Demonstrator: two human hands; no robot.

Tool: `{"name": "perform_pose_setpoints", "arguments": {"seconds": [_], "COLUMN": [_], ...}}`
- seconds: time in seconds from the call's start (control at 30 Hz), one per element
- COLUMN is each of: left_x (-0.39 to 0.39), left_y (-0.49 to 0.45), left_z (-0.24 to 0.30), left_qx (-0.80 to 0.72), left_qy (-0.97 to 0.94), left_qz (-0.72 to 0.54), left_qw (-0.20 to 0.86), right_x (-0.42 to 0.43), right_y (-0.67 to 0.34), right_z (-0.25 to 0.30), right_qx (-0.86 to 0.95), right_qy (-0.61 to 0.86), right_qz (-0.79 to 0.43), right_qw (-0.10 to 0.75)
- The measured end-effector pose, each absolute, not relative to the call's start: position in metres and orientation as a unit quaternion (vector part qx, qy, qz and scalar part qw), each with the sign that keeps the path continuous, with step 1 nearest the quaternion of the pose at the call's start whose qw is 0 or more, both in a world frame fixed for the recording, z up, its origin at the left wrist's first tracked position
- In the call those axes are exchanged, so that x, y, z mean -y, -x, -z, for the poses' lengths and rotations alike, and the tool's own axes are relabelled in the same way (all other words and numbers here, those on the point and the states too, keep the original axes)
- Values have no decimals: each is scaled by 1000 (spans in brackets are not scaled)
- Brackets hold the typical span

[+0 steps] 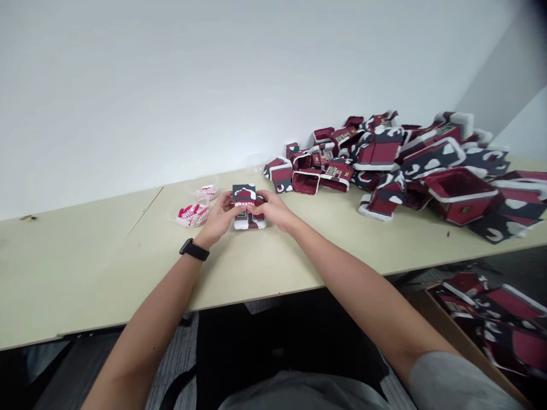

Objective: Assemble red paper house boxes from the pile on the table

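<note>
A small dark-red toy house (251, 223) with a grey, snow-patterned roof and white trim is on the table in front of me. My left hand (220, 216) grips its left side, and my right hand (274, 210) grips the right side. Both thumbs meet at the front, near a red-and-white striped piece (244, 207) below the roof. My fingers partly hide the walls. Just left of my left hand lies a bundle of red-and-white striped pieces (193, 215) in what looks like clear plastic. A smaller striped bundle (207, 192) sits behind it.
A large heap of similar red houses (380, 151) fills the right side of the pale table (106, 273), against the wall. Below the table's right edge stands a cardboard box (453, 324) holding more houses. A small brownish scrap (29, 218) lies at far left.
</note>
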State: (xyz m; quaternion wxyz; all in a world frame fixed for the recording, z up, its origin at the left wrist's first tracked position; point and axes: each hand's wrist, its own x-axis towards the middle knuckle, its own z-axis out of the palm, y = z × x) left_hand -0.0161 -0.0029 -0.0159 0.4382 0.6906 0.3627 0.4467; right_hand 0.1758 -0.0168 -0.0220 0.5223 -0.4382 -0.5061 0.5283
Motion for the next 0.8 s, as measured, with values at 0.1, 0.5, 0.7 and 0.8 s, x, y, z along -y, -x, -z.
{"name": "perform_pose_setpoints", "arguments": {"seconds": [0.1, 0.5, 0.7, 0.8], "left_x": [3, 1, 2, 2], "left_y": [12, 19, 18, 18], "left_z": [17, 17, 16, 14], "left_qx": [-364, -352, -360, -363], "left_qy": [-697, -686, -687, -690], "left_qz": [-453, -452, -445, -445], "left_qw": [420, 449, 447, 440], "right_x": [16, 22, 20, 19], "right_y": [-176, -176, -175, -175], "right_z": [24, 19, 23, 25], "right_qx": [496, 504, 515, 509], "right_qy": [431, 404, 412, 410], "right_qz": [-537, -545, -536, -540], "right_qw": [529, 536, 527, 530]}}
